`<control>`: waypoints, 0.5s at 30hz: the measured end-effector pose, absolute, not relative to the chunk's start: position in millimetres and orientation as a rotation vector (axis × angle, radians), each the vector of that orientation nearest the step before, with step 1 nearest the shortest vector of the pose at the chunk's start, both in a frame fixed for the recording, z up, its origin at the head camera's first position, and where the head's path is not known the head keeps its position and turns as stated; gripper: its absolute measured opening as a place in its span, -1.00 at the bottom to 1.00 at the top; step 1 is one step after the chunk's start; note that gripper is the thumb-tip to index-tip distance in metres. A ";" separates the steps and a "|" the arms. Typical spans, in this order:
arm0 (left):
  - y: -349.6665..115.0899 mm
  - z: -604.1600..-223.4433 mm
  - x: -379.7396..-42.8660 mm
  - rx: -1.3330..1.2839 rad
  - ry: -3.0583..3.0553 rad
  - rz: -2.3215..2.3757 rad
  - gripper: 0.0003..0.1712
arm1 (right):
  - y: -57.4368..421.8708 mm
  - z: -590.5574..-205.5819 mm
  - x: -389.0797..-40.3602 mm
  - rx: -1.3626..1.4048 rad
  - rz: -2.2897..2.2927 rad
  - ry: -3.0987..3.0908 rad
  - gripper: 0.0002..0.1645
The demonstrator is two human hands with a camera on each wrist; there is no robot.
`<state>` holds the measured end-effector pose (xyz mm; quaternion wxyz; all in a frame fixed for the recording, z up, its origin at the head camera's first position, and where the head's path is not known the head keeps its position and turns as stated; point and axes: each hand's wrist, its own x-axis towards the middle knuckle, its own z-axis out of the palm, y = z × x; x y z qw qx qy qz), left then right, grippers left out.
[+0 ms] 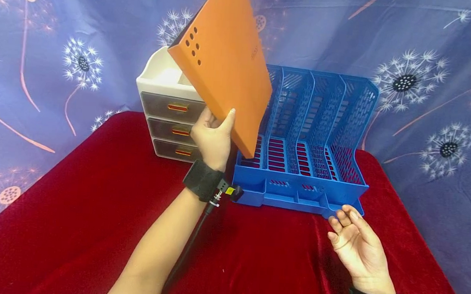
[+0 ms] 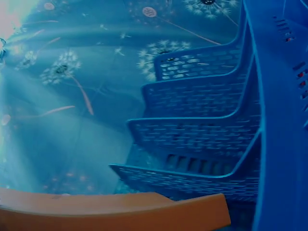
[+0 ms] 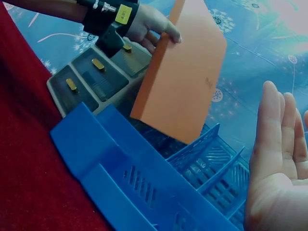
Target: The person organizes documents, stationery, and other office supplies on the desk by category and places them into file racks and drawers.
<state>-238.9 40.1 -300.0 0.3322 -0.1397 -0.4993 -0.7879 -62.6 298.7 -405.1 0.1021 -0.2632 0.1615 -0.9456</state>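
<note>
An orange file box point(image 1: 232, 66) with a cluster of round holes near one corner is held up and tilted by my left hand point(image 1: 213, 139), thumb on its spine side and fingers behind. Its lower corner hangs over the leftmost slot of a blue desktop file rack point(image 1: 297, 189); whether it touches the rack cannot be told. In the left wrist view, the orange file box point(image 2: 115, 211) crosses the bottom edge. My right hand point(image 1: 360, 249) is palm up near the rack's front right corner, fingers loosely bent, holding nothing. The right wrist view shows this right hand point(image 3: 284, 168) beside the rack dividers.
A cream drawer unit point(image 1: 146, 85) with several grey drawers stands left of the rack, partly behind the file box. Red cloth point(image 1: 73, 213) covers the table. A blue curtain with dandelion prints point(image 1: 447, 65) hangs behind. A cable point(image 1: 191, 243) runs along my left forearm.
</note>
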 end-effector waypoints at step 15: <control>63.6 -327.2 -242.4 -0.227 -1.360 -2.150 -0.58 | 298.8 -409.1 -63.9 -0.780 -2.777 0.506 -0.32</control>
